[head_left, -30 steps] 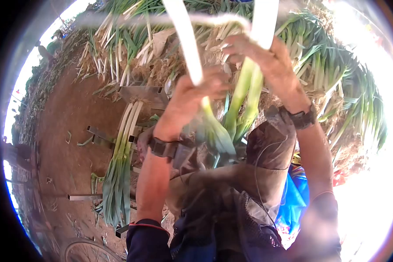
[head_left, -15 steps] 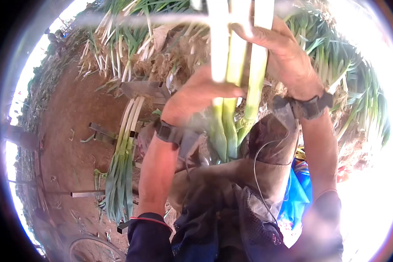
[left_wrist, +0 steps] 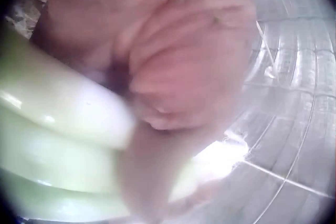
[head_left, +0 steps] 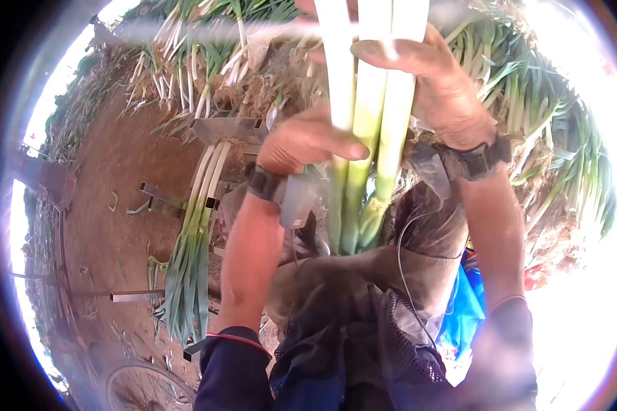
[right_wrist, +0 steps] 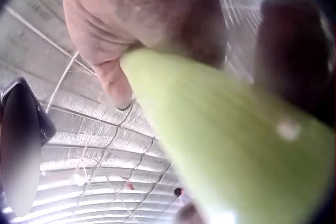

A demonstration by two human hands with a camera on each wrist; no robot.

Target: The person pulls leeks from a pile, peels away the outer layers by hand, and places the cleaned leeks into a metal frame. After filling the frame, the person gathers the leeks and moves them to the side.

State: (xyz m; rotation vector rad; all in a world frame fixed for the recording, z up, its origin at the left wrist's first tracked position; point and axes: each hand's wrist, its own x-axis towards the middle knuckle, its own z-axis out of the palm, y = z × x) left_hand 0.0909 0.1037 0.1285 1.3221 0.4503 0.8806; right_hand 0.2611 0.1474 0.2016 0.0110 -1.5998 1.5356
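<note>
Three thick leeks [head_left: 369, 113], white above and green below, stand side by side over the person's lap in the head view. The left hand [head_left: 308, 140] grips them from the left, its thumb across the front of the stalks. Higher up, the right hand [head_left: 445, 82] holds them from the right, thumb laid over the white parts. In the left wrist view, the leek stalks [left_wrist: 58, 140] run beneath the left hand [left_wrist: 178, 50], whose fingers wrap over them. A green leek stalk [right_wrist: 226, 134] fills much of the right wrist view, below the right hand [right_wrist: 147, 19].
At left, a leek bundle [head_left: 192, 250] lies across a metal frame [head_left: 230, 129]. Rooted leeks are heaped at the back [head_left: 199, 61] and along the right [head_left: 562, 130]. A blue plastic sheet [head_left: 463, 294] lies by the right thigh, and a bicycle wheel [head_left: 147, 383] stands lower left.
One second ago a slanted leek was in the left hand, apart from two by the right hand. Now all three stand together, the left thumb across them; both hands have moved slightly since half a second ago.
</note>
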